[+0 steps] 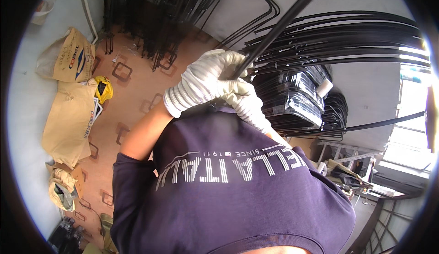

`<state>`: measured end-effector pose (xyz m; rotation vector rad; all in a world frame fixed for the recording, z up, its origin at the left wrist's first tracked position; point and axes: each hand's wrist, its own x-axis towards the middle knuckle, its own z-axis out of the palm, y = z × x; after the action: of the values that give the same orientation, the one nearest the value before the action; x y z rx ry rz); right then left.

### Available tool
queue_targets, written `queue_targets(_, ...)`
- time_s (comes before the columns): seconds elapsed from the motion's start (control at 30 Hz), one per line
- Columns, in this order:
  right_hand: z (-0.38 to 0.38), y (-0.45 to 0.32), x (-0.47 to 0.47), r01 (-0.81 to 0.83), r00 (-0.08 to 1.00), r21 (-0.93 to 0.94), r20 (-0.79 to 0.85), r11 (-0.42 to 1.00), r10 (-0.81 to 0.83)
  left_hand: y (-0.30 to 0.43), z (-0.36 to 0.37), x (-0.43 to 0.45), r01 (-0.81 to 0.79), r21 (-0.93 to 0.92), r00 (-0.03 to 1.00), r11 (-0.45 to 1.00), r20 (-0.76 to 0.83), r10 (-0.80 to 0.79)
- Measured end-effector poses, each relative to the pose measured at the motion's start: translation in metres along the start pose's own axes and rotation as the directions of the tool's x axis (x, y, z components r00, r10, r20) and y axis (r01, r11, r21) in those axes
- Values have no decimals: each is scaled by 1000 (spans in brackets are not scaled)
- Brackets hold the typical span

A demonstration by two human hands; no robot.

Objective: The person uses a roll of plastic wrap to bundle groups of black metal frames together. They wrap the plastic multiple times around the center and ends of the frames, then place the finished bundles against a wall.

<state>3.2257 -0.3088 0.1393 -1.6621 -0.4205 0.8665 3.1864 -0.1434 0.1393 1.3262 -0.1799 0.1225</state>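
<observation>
A long black rod [284, 24], a tube or bar, slants from the top edge down to my gloved hands in front of my chest. My left hand [212, 72], in a whitish knit glove with a ribbed cuff, has its fingers curled around the rod near the lower visible end. Just below and against it, my right hand [241, 97], gloved alike, closes at that same end. The palms and the rod's tip are hidden between the gloves.
Bundles of bent black tubes [343, 37] fill the right side, beside film-wrapped black stacks [298, 106]. More black rods [151, 24] lean at the back. Brown paper sacks [65, 120] and a yellow bag [104, 89] lie along the left wall. A white metal rack [346, 147] stands right.
</observation>
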Motion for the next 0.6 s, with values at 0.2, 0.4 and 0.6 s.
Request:
queue_targets(0.2,5,5,14,7,997,153,73,988,-18,-12,-7,-8,-57,-214,994,975,-100,36)
queue_targets(0.4,15,4,16,64,998,126,7,990,-65,-18,3,-13,-142,113,965,983,-207,163)
queue_targets(0.6,27,5,13,73,997,273,-23,959,-70,-19,6,-19,-202,-76,962,976,-200,183)
